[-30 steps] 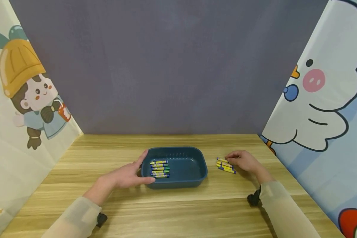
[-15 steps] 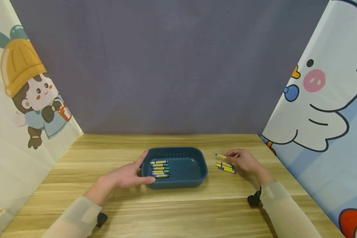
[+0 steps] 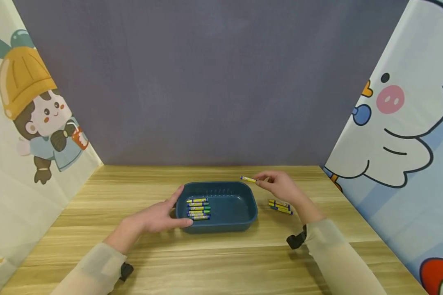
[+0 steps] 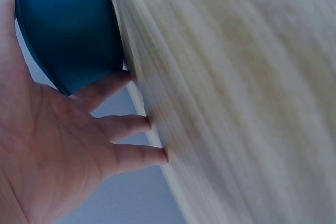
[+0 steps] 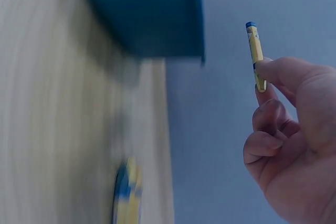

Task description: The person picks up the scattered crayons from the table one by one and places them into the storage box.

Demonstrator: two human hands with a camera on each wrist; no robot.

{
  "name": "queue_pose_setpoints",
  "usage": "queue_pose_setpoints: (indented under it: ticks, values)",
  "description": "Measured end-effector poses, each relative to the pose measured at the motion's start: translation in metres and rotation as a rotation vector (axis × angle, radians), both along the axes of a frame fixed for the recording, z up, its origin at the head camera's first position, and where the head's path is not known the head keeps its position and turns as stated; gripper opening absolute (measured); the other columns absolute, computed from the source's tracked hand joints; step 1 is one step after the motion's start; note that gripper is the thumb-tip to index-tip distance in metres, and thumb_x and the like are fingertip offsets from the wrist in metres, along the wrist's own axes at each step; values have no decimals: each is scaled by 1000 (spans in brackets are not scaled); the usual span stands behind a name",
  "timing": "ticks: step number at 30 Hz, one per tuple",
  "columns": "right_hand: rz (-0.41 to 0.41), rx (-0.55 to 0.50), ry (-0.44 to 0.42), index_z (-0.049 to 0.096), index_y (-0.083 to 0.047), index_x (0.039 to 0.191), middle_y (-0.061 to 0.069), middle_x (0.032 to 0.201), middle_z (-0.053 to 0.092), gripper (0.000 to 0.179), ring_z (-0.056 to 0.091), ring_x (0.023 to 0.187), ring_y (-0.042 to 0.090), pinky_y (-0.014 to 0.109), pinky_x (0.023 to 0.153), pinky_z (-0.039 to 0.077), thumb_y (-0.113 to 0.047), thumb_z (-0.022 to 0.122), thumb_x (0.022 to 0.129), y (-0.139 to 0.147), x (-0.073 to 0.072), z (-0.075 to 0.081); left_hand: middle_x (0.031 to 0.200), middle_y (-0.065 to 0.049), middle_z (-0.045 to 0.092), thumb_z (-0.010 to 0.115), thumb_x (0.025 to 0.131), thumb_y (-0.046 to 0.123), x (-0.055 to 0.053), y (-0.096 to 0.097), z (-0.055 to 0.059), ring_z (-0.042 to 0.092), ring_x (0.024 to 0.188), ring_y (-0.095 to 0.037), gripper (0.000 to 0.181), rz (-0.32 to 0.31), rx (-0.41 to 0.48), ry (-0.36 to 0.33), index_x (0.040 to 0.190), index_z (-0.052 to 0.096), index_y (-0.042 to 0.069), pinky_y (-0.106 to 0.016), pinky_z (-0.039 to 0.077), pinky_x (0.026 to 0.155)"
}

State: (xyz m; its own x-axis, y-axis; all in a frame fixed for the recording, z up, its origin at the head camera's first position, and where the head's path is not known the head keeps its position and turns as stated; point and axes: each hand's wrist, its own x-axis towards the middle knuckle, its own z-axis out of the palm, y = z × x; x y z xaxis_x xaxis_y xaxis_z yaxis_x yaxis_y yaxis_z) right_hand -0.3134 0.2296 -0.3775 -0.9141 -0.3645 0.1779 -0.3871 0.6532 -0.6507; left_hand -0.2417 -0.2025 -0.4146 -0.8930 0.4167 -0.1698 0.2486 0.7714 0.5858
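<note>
A dark blue rectangular plastic bin (image 3: pixel 232 228) sits on the table. Inside its left end lies a column of several yellow-and-blue wrapped crayons (image 3: pixel 198 208). My left hand (image 3: pixel 158 217) rests at that end, thumb over the front rim and another finger at the back corner. The left wrist view shows this hand's (image 4: pixel 58 145) fingers spread and fairly straight, one touching the bin (image 4: pixel 73 24). Between thumb and index finger, my right hand (image 3: pixel 278 185) pinches a yellow crayon (image 3: pixel 247 179) by one end, in the air near the bin's back right corner. Its other fingers curl loosely (image 5: pixel 265 135).
A small group of crayons (image 3: pixel 280 206) lies on the wooden table (image 3: pixel 221 262) to the right of the bin. A grey panel (image 3: pixel 214 82) rises behind the table. Printed cartoon panels stand at left (image 3: pixel 7 213) and right (image 3: pixel 391 213).
My right hand has lifted the crayon off the group at the right and carried it left and away from me, toward the bin. The left hand and the bin have stayed put.
</note>
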Motion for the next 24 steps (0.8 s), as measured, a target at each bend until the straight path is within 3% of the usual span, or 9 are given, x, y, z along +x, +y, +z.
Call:
queue_pose_setpoints:
  ticks: [5,10,20,24]
  values:
    - [75,-46,-19,82,-17,127,10,115,75,23,54,69,16,29,58,44,-21,73,107,-39,2,1,161,-34,53,72,94,76,-1,1,0,55,150,-48,127,0,-2,0,177,-12,28,-64,43,122]
    - [152,-39,-49,83,-16,125,8,116,75,21,52,70,14,30,63,46,-19,72,108,-78,3,-9,161,-33,53,72,94,76,-1,1,0,56,149,-47,128,1,-4,8,178,-11,25,-64,44,121]
    - [188,-29,-117,84,-20,124,0,121,79,20,69,103,11,37,91,59,-20,71,108,-140,8,-32,161,-29,55,72,95,74,-1,0,1,59,145,-41,127,-7,13,-10,178,-10,23,-63,48,116]
    - [190,-55,-130,84,-18,122,2,120,79,20,71,108,16,40,94,60,-18,71,108,-153,5,-38,160,-28,57,71,96,74,0,-1,2,61,144,-40,126,-10,16,-21,177,-12,26,-62,50,115]
